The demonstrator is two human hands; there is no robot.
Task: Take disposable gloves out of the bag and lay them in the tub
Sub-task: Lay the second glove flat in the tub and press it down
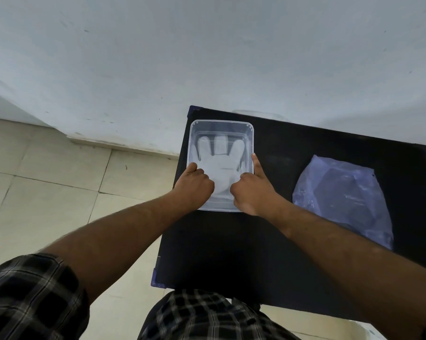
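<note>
a clear plastic tub (250,133) sits at the far left part of a dark worktop (231,241), its long side running away from the person. inside it a thin translucent disposable glove (221,165) lies flat on the bottom, fingers spread and pointing to the far end, cuff toward the near end.

both hands reach into the near half of the tub. the left hand (196,187) is curled, fingers bent down onto the glove's cuff area near the tub's left wall, thumb lying along that rim; whether it pinches the film or only presses it cannot be told. the right hand (252,192) is likewise curled with its fingers tucked down on the glove's near right part, while its thumb stretches forward along the tub's right rim; its hold on the glove cannot be told either.

to the right, well apart from the tub, a bluish translucent plastic bag (346,200) lies flat and crumpled on the worktop, untouched by either hand. checked sleeves (30,295) show at the bottom, and pale floor tiles (47,180) lie left of the worktop under a light wall (182,57).
</note>
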